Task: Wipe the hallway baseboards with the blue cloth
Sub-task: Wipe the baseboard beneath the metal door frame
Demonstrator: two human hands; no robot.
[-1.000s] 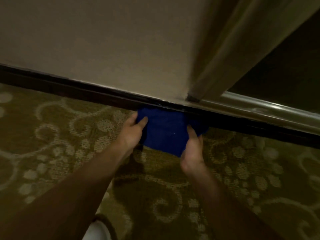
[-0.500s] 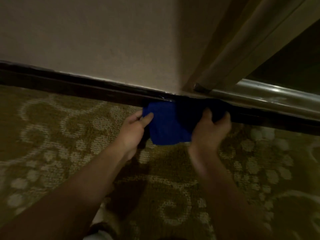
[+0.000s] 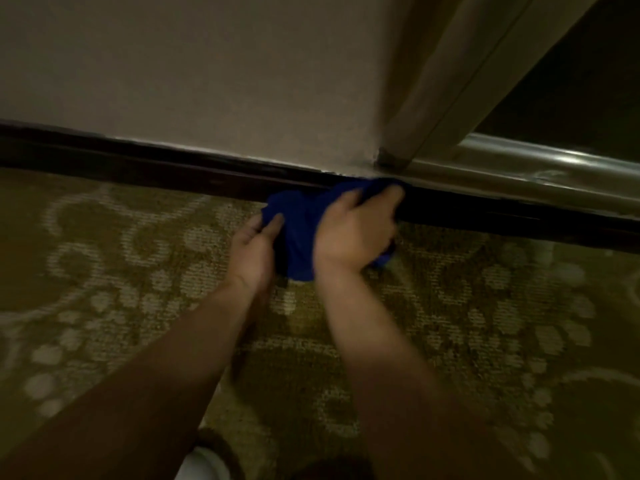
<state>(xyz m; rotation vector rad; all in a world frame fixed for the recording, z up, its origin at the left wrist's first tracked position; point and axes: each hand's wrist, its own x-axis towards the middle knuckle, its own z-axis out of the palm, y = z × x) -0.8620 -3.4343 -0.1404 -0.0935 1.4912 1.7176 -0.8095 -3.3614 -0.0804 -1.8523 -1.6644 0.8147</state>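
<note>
Right hand (image 3: 356,233) grips bunched blue cloth (image 3: 298,223) against dark baseboard (image 3: 156,168); left hand (image 3: 252,251) pinches its left edge.

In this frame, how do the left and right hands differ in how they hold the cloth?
The right hand lies on top of the blue cloth, fingers curled and bunching it against the dark baseboard; the left hand only pinches the cloth's left edge. The right hand reaches the baseboard near the door frame; the left hand sits lower, over the carpet. Both grip the same cloth.
</note>
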